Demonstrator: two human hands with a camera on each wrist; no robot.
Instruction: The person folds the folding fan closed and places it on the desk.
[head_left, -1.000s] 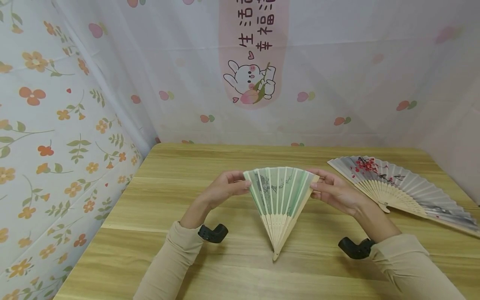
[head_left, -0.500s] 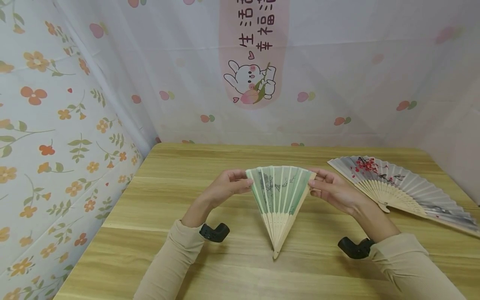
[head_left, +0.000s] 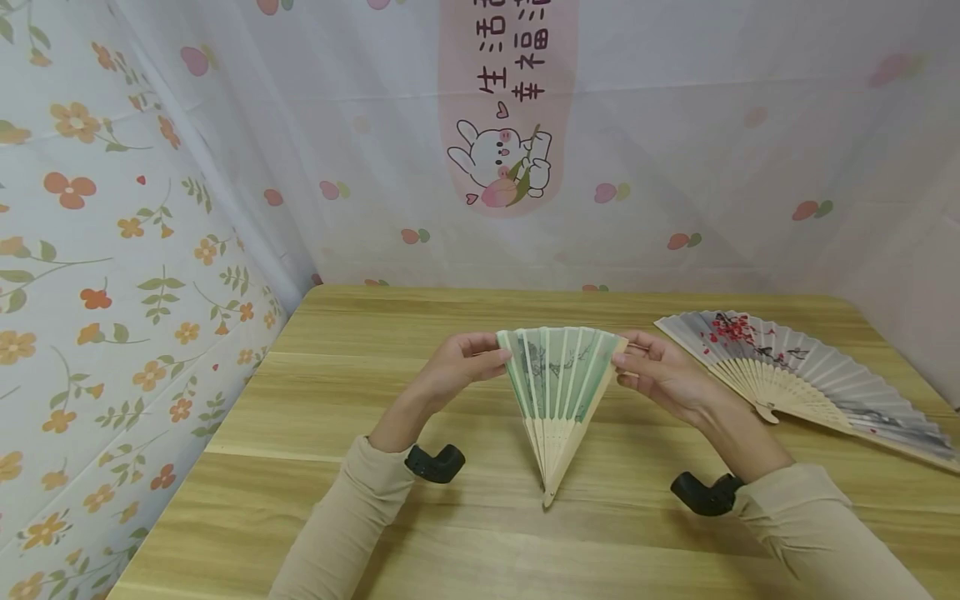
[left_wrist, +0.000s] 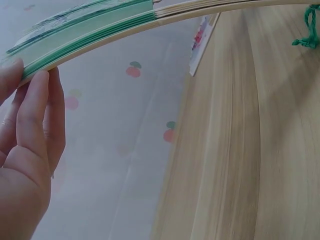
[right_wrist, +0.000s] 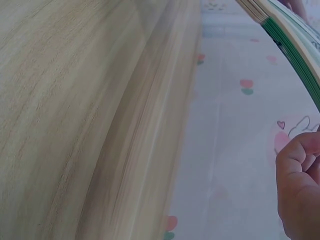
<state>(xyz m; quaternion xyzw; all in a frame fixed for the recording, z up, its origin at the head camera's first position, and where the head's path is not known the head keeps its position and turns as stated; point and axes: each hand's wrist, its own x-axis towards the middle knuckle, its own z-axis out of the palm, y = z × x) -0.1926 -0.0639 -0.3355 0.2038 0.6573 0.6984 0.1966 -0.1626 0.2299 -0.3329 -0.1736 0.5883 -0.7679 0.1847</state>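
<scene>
Green fan, leaf: thin cloth by its look, partly see-through, matt, pleated.
Green fan, ribs: pale wood or bamboo, cannot tell which; smooth, low sheen.
Green cord: textile, soft, matt.
Grey fan, right: leaf cloth-like, printed, matt; slats pale, wood-like, smooth.
Worktop: wood-grain surface, solid wood or laminate not determinable; smooth, faint sheen at near side.
Far backdrop: printed cloth, thin, matt, lightly creased.
Left hanging: printed cloth, matt.
Sleeves: beige cloth, matt, wrinkled.
Wrist devices: black, plastic-looking, low gloss.
</scene>
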